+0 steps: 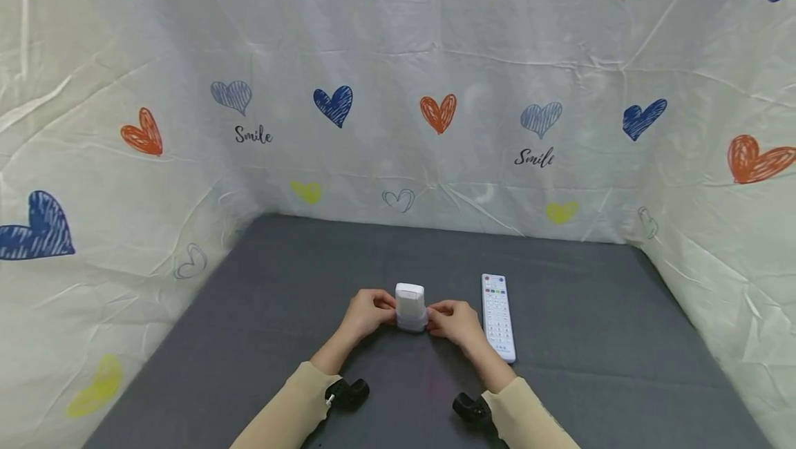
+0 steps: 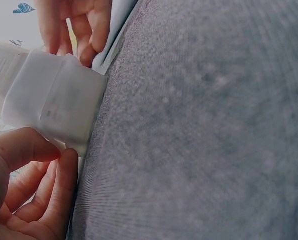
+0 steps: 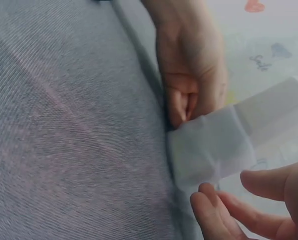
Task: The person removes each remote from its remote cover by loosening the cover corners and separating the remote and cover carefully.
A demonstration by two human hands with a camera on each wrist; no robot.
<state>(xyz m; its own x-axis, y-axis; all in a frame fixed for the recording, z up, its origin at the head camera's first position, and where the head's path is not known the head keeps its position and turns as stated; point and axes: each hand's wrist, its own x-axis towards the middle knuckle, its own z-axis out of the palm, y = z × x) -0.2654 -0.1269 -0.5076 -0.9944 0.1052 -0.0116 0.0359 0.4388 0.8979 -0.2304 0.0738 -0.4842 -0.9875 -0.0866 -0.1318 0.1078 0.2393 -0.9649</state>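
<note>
A small white rounded block (image 1: 410,294) stands upright on the grey cloth, a translucent white sleeve (image 1: 411,321) around its lower part. At its left side, my left hand (image 1: 368,312) pinches the sleeve's edge; in the left wrist view the thumb and fingertips (image 2: 65,162) meet at its lower corner. On the opposite side is my right hand (image 1: 455,321), fingers bent. The right wrist view shows a gap between its thumb (image 3: 261,182) and its other fingers, whose tips are right at the sleeve (image 3: 213,147).
A white remote control (image 1: 498,318) with several buttons lies just right of my right hand. The grey cloth (image 1: 348,249) covers the table. White sheeting (image 1: 385,159) printed with hearts rises behind and on both sides. Black wrist cameras (image 1: 348,394) sit at both cuffs.
</note>
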